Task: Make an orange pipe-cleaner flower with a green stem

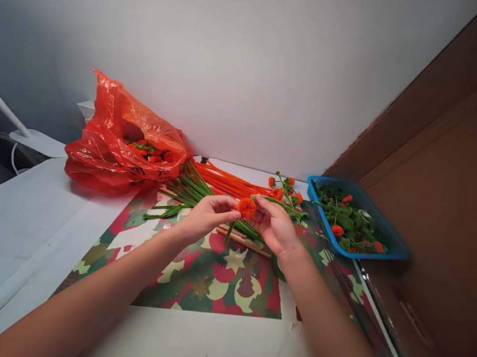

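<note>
Between my two hands is a round, fuzzy orange flower [246, 207] that looks made of pipe cleaner. My left hand [210, 217] pinches its left edge between thumb and fingers. From the other side, my right hand [276, 227] grips it with thumb and fingertips; part of that grip is hidden. Just behind and below the hands lie green pipe cleaners [194, 188], with orange pipe cleaners [229, 181] farther back. Several finished orange flowers on green stems [277, 193] rest beyond my right hand. A bent green piece [165, 212] lies left of my left hand.
A red plastic bag [127, 124] with orange and green pieces inside stands at the back left. At the right, a blue basket [342, 250] holds green leaves and orange flowers beside a cardboard wall [452, 170]. Patterned paper [207, 290] covers part of the white table [209, 343].
</note>
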The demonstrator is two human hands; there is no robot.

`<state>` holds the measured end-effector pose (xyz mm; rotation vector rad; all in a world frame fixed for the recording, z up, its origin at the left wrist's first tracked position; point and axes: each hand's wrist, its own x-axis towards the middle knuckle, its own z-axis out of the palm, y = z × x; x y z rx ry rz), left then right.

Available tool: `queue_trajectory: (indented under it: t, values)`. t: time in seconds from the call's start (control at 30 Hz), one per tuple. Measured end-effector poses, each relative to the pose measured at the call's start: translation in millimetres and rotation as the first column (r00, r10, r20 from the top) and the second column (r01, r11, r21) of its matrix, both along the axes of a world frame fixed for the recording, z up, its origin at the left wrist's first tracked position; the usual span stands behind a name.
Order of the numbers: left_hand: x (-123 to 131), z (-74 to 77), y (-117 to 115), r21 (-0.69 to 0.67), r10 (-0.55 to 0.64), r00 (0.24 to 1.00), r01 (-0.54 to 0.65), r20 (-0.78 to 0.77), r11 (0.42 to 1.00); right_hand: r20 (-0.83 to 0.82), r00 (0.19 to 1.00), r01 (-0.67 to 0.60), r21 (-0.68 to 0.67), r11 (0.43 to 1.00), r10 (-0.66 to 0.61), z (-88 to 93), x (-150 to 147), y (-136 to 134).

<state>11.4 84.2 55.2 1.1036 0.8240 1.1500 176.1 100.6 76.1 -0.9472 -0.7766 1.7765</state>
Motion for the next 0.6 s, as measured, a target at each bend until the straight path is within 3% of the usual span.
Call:
queue_trajectory:
  t: [0.1, 0.2, 0.4, 0.6]
  values:
    - [-1, -3.5, 2, -0.001, 0.071, 0.997, -0.071, 0.01, 0.997, -0.018, 1.0, 0.004, -0.011, 1.0, -0.005, -2.6, -2, 0]
    - [-1, -2.0, 2, -0.018, 0.103, 0.995, -0.103, -0.012, 0.994, 0.025, 0.997, 0.075, 0.062, 0.995, -0.076, -6.1, -5, 0]
    - [-1, 2.6, -1, -0.089, -0.006, 0.994, -0.004, -0.107, 0.996, 0.106, 0.98, 0.134, 0.264, 0.955, -0.167, -12.0, -13, -4]
    - [-2, -0.7, 0, -0.1, -0.125, 0.975, 0.107, -0.184, 0.989, 0.144, 0.98, 0.088, 0.29, 0.953, -0.134, -15.2, -14, -4]
